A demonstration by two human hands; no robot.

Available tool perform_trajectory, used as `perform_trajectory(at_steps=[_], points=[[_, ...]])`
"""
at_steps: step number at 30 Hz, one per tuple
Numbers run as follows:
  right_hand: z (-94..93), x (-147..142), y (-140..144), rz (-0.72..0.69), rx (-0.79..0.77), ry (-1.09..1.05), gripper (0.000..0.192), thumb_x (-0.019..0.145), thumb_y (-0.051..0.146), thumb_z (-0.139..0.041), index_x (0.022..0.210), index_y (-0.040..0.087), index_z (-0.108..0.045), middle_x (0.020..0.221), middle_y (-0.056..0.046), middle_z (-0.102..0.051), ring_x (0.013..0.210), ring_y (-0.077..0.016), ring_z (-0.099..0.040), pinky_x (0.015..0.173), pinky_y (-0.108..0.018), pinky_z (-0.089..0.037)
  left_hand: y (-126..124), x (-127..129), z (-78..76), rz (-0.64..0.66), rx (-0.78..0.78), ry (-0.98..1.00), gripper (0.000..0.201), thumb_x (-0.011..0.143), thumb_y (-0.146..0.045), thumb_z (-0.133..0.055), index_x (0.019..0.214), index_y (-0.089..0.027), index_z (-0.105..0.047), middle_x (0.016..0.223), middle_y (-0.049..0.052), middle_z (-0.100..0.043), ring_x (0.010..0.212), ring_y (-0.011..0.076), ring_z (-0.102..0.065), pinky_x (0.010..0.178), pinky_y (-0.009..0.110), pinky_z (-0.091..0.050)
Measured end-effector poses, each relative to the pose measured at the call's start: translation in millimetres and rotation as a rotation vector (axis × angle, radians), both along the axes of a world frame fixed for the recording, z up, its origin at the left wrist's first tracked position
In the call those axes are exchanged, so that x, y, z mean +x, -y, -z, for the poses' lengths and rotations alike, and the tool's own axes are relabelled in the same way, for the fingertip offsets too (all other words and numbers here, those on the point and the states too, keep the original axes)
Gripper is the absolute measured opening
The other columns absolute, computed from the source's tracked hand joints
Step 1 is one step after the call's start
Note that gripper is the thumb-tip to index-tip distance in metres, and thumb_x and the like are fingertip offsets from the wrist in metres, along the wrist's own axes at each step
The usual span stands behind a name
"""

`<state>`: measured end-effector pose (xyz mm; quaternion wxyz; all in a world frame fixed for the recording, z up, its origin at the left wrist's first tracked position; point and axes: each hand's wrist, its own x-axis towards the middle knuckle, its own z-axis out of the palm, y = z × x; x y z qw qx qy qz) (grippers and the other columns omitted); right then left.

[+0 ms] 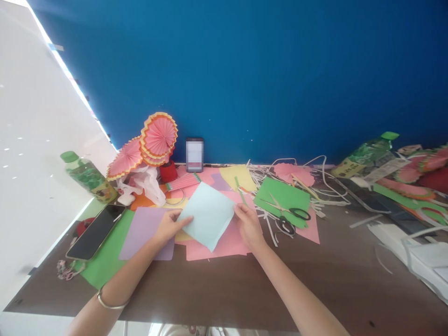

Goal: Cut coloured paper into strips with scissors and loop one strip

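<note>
A light blue square of paper (207,217) is held up at a slant between my two hands, one corner toward me. My left hand (172,226) pinches its left corner, thumb on top. At the right corner, the fingers of my right hand (248,226) are closed on the paper's edge. Beneath it lie pink paper (217,252), a purple sheet (147,233) and a yellow sheet (238,177). To the right, scissors (285,212) with black handles rest with open blades on a green sheet (264,193).
Pink pleated paper fans (160,135) stand back left, near a green-capped bottle (87,177) and a large phone (96,233). A small phone (194,155) leans on the blue wall. White paper strips (269,228), a second bottle (367,151) and a white power strip (413,252) lie right.
</note>
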<state>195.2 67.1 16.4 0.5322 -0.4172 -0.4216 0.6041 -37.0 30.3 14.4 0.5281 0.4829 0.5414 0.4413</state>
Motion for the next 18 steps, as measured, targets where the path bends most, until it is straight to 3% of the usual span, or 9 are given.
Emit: perform_trajectory(at_steps=[2,5,9,14,16,18], points=[[-2.7,0.6,1.2,0.015,0.014,0.090,0.026,0.067,0.045,-0.066,0.066,0.020,-0.059,0.066,0.000,-0.059,0.067,-0.0157,-0.056,0.066,-0.029,-0.045,0.9,0.5,-0.9,0.049,-0.003,0.028,0.033,0.069,-0.047,-0.061,0.063,-0.014,-0.057,0.061,0.000,-0.056,0.056,0.0112,-0.051,0.053,0.023,-0.038],[-3.7,0.5,4.0,-0.017,0.062,0.199,0.028,0.070,0.047,-0.063,0.073,0.019,-0.060,0.073,-0.002,-0.062,0.071,-0.0168,-0.057,0.068,-0.029,-0.046,2.1,4.0,0.3,0.022,-0.013,-0.041,0.040,0.071,-0.051,-0.057,0.057,-0.015,-0.046,0.053,-0.004,-0.041,0.047,0.0065,-0.038,0.044,0.019,-0.027],[3.0,-3.7,6.6,-0.073,0.073,0.198,0.031,0.067,0.043,-0.067,0.084,0.018,-0.062,0.085,-0.005,-0.066,0.081,-0.0196,-0.060,0.077,-0.032,-0.046,2.6,7.6,5.3,-0.056,0.068,-0.180,0.044,0.071,-0.053,-0.054,0.055,-0.016,-0.035,0.052,-0.006,-0.028,0.046,0.0049,-0.028,0.043,0.018,-0.020],[5.8,1.9,-4.3,-0.054,0.017,0.180,0.032,0.069,0.047,-0.063,0.081,0.018,-0.062,0.076,-0.005,-0.066,0.073,-0.0183,-0.061,0.073,-0.032,-0.046,4.7,9.2,10.5,-0.075,0.121,-0.253,0.045,0.073,-0.053,-0.050,0.054,-0.018,-0.030,0.052,-0.006,-0.022,0.046,0.0052,-0.023,0.043,0.019,-0.017],[-2.5,20.1,-13.6,-0.048,0.075,0.370,0.029,0.076,0.046,-0.054,0.083,0.019,-0.062,0.076,-0.005,-0.066,0.071,-0.0185,-0.060,0.072,-0.034,-0.046,5.6,9.7,11.7,-0.134,0.143,-0.269,0.046,0.073,-0.053,-0.050,0.053,-0.018,-0.029,0.051,-0.006,-0.021,0.046,0.0056,-0.021,0.043,0.020,-0.015],[-14.8,49.2,-22.4,-0.040,0.189,0.781,0.020,0.078,0.036,-0.052,0.086,0.021,-0.062,0.086,-0.006,-0.066,0.078,-0.0199,-0.060,0.076,-0.035,-0.044,6.1,9.8,12.0,-0.197,0.160,-0.275,0.046,0.072,-0.053,-0.051,0.052,-0.018,-0.028,0.050,-0.006,-0.021,0.046,0.0062,-0.020,0.043,0.020,-0.015]])
